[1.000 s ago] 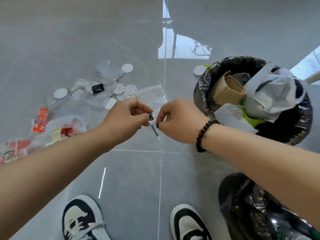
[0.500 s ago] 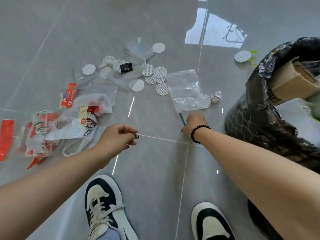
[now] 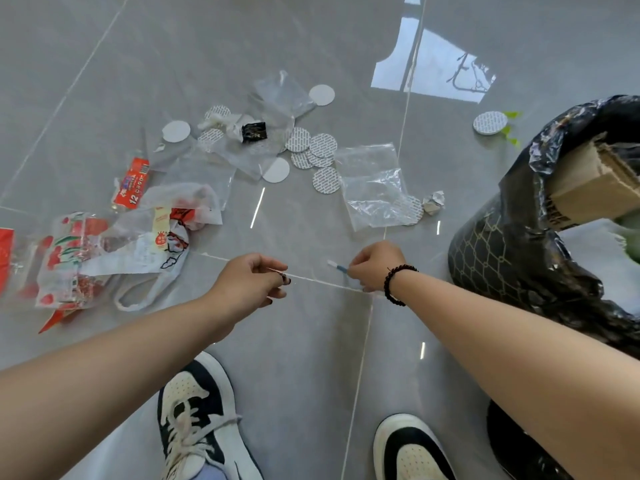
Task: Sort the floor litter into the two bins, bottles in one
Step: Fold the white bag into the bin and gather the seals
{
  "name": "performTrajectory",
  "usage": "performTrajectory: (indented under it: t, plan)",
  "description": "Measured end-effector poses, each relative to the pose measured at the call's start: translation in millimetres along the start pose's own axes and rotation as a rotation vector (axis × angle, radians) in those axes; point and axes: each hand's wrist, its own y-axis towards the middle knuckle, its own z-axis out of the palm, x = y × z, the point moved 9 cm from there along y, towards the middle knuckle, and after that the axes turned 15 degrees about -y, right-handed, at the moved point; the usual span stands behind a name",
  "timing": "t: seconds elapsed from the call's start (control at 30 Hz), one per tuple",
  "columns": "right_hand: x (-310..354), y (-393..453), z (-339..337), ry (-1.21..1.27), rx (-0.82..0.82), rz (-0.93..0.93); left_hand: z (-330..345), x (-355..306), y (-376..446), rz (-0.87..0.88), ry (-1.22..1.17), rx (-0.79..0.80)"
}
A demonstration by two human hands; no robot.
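Right hand (image 3: 372,268) pinches a small blue-and-white strip (image 3: 337,267) low over the floor (image 3: 311,358), just left of the black-lined bin (image 3: 512,258). Left hand (image 3: 251,280) has fingers curled; whether it holds anything, cannot tell. Strip looks light, thin, likely bendy, so a fingertip pinch at one end suits. Clear plastic bag (image 3: 372,183) and round seals (image 3: 323,145) lie beyond: flimsy, flat, probably need lifting by an edge.
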Motion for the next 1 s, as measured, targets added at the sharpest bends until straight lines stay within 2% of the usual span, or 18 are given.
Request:
performTrajectory:
  t: [0.13,0.27,0.43,0.57,0.67,0.77,0.83,0.93,1.0]
  plan:
    - [32.1,-19.5,4.5,0.177,0.126,-0.159,20.7,-17.4,3.7,0.141,-0.041,0.064]
    - [64.3,-41.3,-2.0,0.468,0.194,-0.246,37.7,-35.2,4.2,0.290,0.157,0.156]
    - [70.3,-49.2,-5.4,0.930,0.378,-0.090,36.0,-34.7,4.1,0.330,0.237,0.176]
    - [66.8,-47.7,-11.9,1.014,0.405,-0.069,40.7,-30.9,4.0,0.308,0.171,0.194]
    - [58.8,-45.8,-6.1,0.903,0.420,-0.067,39.8,-36.0,4.7,0.352,0.176,0.152]
    - [43.2,-33.1,-5.0,0.718,0.310,-0.046,28.8,-42.9,10.3,0.381,0.129,0.081]
    - [28.5,-14.1,-17.1,0.478,0.100,-0.033,18.2,-43.4,17.0,0.368,0.083,0.034]
    - [23.9,6.7,-50.7,-0.090,-0.316,-0.100,5.5,-41.7,20.9,0.349,0.043,-0.026]
    - [34.2,16.2,-52.1,-0.426,-0.390,-0.191,-1.1,-44.6,17.1,0.375,0.058,-0.062]
